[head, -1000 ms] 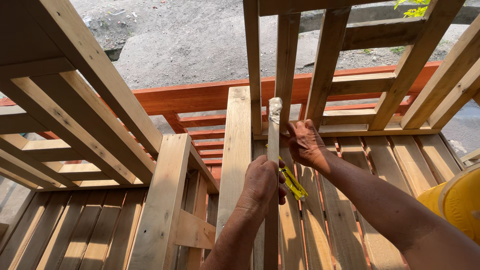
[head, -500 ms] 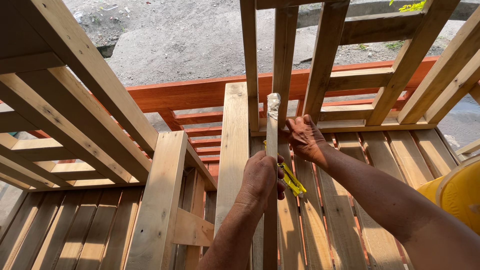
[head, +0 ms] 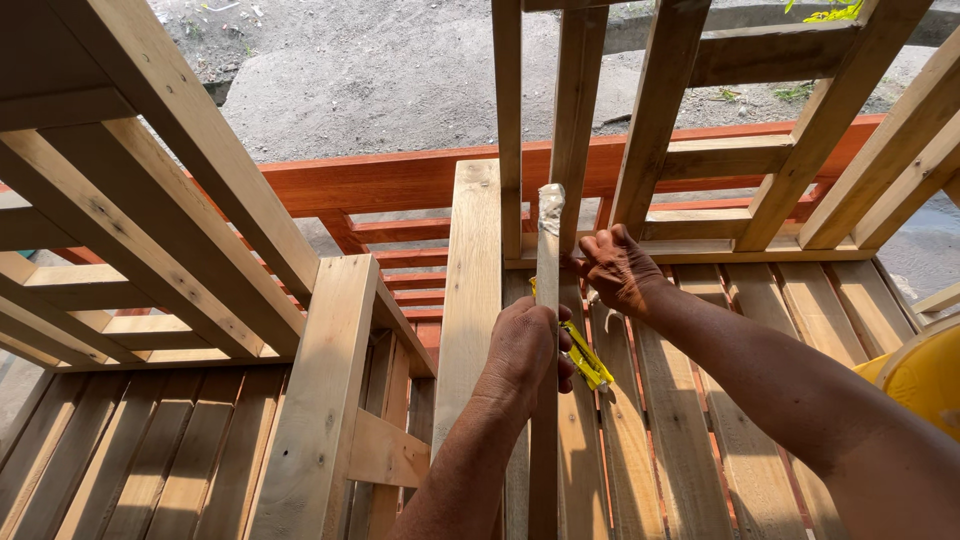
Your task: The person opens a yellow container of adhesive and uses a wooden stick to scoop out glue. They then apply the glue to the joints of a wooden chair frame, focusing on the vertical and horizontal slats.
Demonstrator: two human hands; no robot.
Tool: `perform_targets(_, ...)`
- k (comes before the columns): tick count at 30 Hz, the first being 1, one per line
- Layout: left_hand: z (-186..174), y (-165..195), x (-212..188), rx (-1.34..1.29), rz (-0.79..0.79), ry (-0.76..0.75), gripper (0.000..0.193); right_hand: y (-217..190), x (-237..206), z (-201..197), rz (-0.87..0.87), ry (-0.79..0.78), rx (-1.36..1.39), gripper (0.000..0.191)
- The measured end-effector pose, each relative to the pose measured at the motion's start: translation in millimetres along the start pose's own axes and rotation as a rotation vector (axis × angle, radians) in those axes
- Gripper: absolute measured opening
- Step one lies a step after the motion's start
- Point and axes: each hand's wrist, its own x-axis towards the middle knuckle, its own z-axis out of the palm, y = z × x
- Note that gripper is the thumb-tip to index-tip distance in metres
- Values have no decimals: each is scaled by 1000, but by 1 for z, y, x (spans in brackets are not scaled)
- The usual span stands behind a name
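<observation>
A narrow pale wooden slat (head: 546,250) stands lengthwise in the middle, its far end wrapped in whitish tape. My left hand (head: 525,345) is closed around the slat partway down and also holds a yellow tape measure strip (head: 585,360) that runs off diagonally to the right. My right hand (head: 618,268) rests just right of the slat's upper part, fingers curled against the slat and the slatted seat surface beneath. A wide plank (head: 470,270) lies just left of the slat.
Unpainted wooden furniture frames surround me: slanted beams (head: 170,190) at left, upright bars (head: 660,110) ahead and right. Red-brown slatted pieces (head: 400,180) lie beyond. A yellow object (head: 925,375) is at the right edge. Dirt ground (head: 380,70) lies behind.
The view has shifted slightly, with the frames drifting down in the picture. Both hands keep their places on the slat.
</observation>
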Motion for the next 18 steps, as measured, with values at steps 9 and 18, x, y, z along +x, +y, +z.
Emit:
perform_targets(9, -1, -1, 3, 6, -13, -9, 38, -9, 15, 7, -56, 67, 82, 52)
perform_targets(18, 0, -2, 0, -16, -9, -15, 37, -13, 20, 13, -30, 140, -65, 36)
